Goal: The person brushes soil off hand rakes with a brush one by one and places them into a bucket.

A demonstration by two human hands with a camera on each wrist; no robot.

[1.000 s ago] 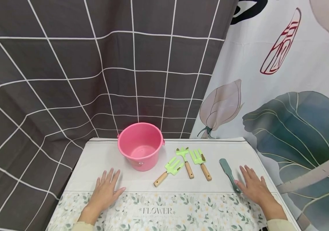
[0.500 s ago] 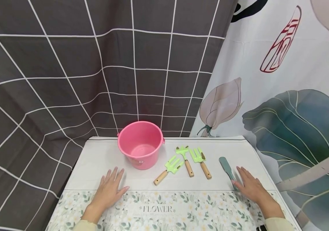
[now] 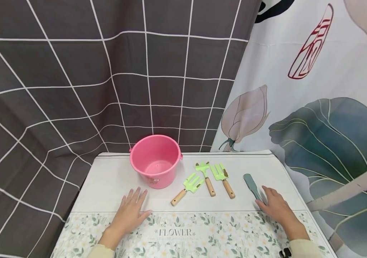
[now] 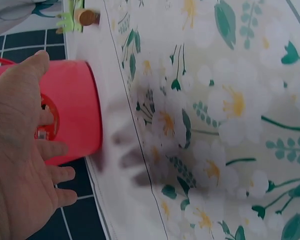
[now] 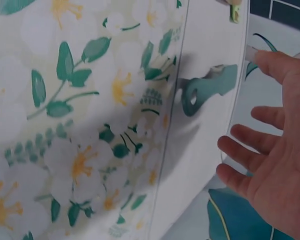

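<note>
My left hand (image 3: pixel 128 213) is held over the table in front of the pink bucket (image 3: pixel 154 165), fingers spread and holding nothing. In the left wrist view the fingers stand apart from the bucket (image 4: pixel 80 110), and their shadow falls on the cloth. My right hand (image 3: pixel 276 208) is nearest a teal flat-bladed tool (image 3: pixel 251 186) with a hole in its handle end. The right wrist view shows that tool (image 5: pixel 210 90) lying free of the loosely bent fingers. Between bucket and tool lie a green hand fork (image 3: pixel 193 182), a small green rake (image 3: pixel 202 167) and another green fork (image 3: pixel 220 172), all wooden-handled.
The white table (image 3: pixel 112 168) has a floral cloth (image 3: pixel 215 233) with "FLOWER" lettering along its near side. A dark grid curtain (image 3: pixel 73 71) hangs behind and left, a leaf-patterned curtain (image 3: pixel 318 136) at the right. A pale pole (image 3: pixel 347 190) slants beside the table's right edge.
My left hand has moved right, toward the middle of the table. The right hand has shifted left over the teal tool's handle. Bucket and tools keep their places on the table.
</note>
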